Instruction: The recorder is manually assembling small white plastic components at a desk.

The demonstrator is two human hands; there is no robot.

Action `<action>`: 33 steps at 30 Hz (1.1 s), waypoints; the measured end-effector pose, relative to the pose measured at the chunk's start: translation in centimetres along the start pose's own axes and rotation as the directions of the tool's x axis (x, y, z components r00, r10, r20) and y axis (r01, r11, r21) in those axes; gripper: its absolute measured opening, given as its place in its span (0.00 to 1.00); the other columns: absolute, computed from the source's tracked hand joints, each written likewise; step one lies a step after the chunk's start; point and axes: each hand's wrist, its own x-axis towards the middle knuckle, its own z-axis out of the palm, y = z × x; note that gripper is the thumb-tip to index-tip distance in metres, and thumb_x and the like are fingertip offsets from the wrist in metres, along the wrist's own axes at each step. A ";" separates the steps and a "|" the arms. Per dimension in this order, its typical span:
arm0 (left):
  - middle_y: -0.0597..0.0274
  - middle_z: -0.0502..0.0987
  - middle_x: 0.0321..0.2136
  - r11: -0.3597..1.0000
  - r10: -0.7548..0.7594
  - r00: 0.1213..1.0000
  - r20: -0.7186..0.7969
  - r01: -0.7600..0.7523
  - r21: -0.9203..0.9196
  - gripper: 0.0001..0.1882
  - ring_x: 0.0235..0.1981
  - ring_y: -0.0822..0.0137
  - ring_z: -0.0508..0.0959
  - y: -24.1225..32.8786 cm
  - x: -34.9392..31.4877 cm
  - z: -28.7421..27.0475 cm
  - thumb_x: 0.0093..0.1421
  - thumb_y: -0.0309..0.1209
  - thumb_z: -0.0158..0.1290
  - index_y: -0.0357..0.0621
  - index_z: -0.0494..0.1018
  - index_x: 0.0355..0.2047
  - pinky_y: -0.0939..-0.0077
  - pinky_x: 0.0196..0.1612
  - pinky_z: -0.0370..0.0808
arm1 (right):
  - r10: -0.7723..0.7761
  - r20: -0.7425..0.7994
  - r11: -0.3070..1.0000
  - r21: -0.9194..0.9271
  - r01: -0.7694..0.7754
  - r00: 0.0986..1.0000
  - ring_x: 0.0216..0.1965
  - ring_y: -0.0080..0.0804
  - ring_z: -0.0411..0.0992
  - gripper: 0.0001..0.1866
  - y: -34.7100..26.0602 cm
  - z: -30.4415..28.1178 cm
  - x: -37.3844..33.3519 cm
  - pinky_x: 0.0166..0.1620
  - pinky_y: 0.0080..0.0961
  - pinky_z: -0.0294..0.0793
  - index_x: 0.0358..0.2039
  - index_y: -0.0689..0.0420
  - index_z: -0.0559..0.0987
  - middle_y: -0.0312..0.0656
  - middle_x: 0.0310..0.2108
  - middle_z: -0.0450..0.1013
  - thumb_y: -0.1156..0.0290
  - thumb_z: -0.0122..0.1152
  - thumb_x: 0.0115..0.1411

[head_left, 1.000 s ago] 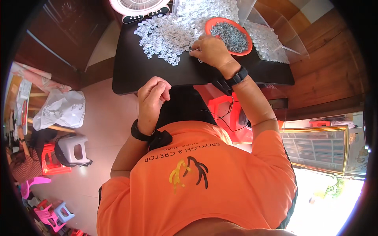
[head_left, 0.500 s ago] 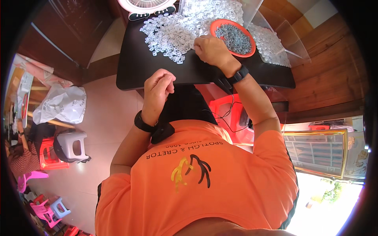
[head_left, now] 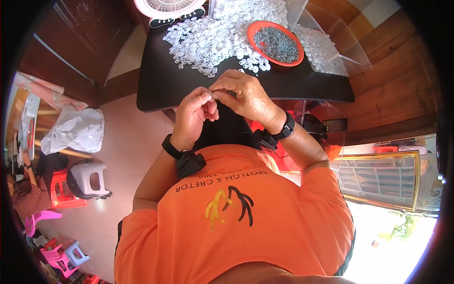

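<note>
Just past the near edge of the black table, my hands meet at their fingertips. My left hand [head_left: 191, 116] is closed, thumb against the forefinger, and a whitish speck shows at its tips, too small to name. From the right, my right hand [head_left: 248, 97] pinches toward the same spot; what its fingers hold, if anything, is hidden. Beyond them on the table [head_left: 163, 87] lies a heap of small white plastic pieces with holes [head_left: 203, 45]. Right of the heap stands an orange-red plate [head_left: 301, 56] full of small grey metal parts that look like screws [head_left: 276, 43].
More white pieces [head_left: 317, 49] lie by a clear plastic panel [head_left: 347, 45] at the right. A pink-rimmed fan [head_left: 170, 5] stands at the far left. Red plastic [head_left: 288, 165] shows below the table. Stools [head_left: 90, 180] and another person's arm [head_left: 29, 173] are at the left.
My right hand has drawn back from the white pieces beside the plate to my left hand's fingertips. My left hand has shifted slightly right, its fingers turning toward the right hand.
</note>
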 end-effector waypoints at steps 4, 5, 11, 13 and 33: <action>0.66 0.68 0.20 0.996 0.061 0.993 -0.102 -0.068 -0.059 0.10 0.22 0.73 0.71 -0.4 0.0 0.2 0.63 0.35 0.43 0.42 0.67 0.29 0.81 0.27 0.65 | 0.051 -0.118 0.999 0.006 -0.051 0.992 0.31 0.36 0.75 0.10 -1.3 0.9 -0.4 0.33 0.27 0.75 0.33 0.57 0.80 0.40 0.30 0.75 0.75 0.67 0.47; 0.66 0.68 0.20 0.995 0.086 0.988 -0.130 -0.092 -0.036 0.10 0.22 0.73 0.71 -0.5 0.0 0.2 0.63 0.34 0.43 0.42 0.67 0.29 0.81 0.27 0.65 | 0.053 -0.118 0.999 0.007 -0.052 0.992 0.31 0.36 0.75 0.10 -1.3 1.1 -0.4 0.33 0.27 0.75 0.33 0.57 0.80 0.40 0.30 0.75 0.75 0.67 0.47; 0.67 0.69 0.20 0.992 0.097 0.991 -0.086 -0.090 0.088 0.10 0.22 0.74 0.71 0.0 -0.2 0.4 0.63 0.34 0.43 0.42 0.68 0.28 0.83 0.28 0.65 | 0.011 -0.102 1.000 -0.007 -0.011 0.995 0.34 0.36 0.74 0.12 -0.5 1.1 -0.5 0.35 0.27 0.75 0.34 0.56 0.81 0.39 0.30 0.75 0.74 0.69 0.46; 0.67 0.69 0.20 0.991 0.089 0.993 -0.078 -0.081 0.105 0.10 0.22 0.74 0.71 0.0 -0.3 0.1 0.62 0.34 0.43 0.42 0.68 0.28 0.83 0.28 0.65 | 0.022 -0.033 0.998 0.066 -0.020 0.999 0.34 0.36 0.74 0.11 -0.4 0.7 -0.5 0.35 0.27 0.75 0.34 0.55 0.81 0.40 0.31 0.75 0.75 0.68 0.47; 0.68 0.62 0.17 0.993 0.098 0.972 -0.213 -0.080 0.091 0.09 0.18 0.74 0.63 0.7 -1.1 -0.3 0.63 0.32 0.44 0.43 0.65 0.27 0.81 0.23 0.60 | 0.549 -0.013 0.464 -0.826 -0.318 0.835 0.39 0.47 0.75 0.13 17.3 -9.4 2.4 0.43 0.44 0.73 0.32 0.54 0.81 0.49 0.34 0.77 0.66 0.48 0.54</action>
